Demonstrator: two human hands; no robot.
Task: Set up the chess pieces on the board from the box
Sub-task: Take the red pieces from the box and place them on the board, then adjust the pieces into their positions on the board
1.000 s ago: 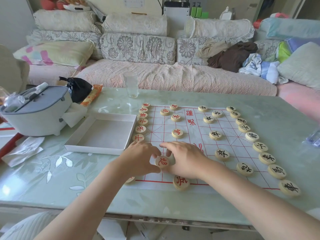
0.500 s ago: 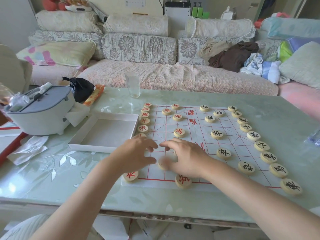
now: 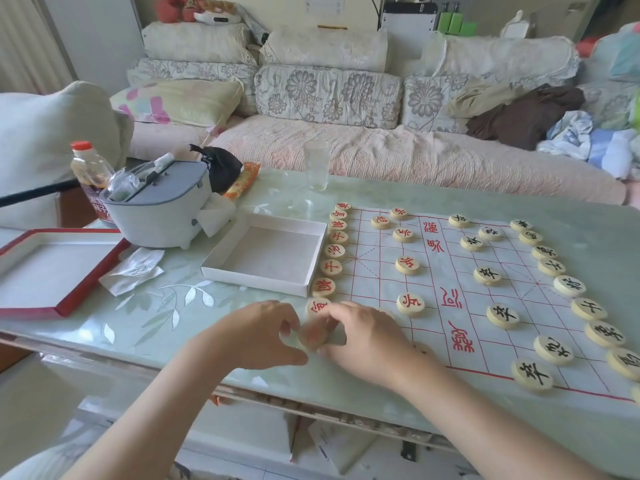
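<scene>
Green glass table (image 3: pixel 602 233) by the sofa (image 3: pixel 381 157), paper board (image 3: pixel 446 271) on it. Blurred piece (image 3: pixel 313 336) sits at the board's near-left corner between both hands. Right hand (image 3: pixel 363 337) pinches it. Left hand (image 3: pixel 256 336) is curled against it, grip unclear. Piece face unreadable, tilt unclear. Row pieces (image 3: pixel 323 288) beyond carry red characters. White box (image 3: pixel 256 282) sits just beside them.

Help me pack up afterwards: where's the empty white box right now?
Head view: the white box sits on the table, directly left of the board.

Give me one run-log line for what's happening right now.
phase: setup, board near-left corner | left hand: pinches chess piece | right hand: pinches it too | box: empty
</scene>
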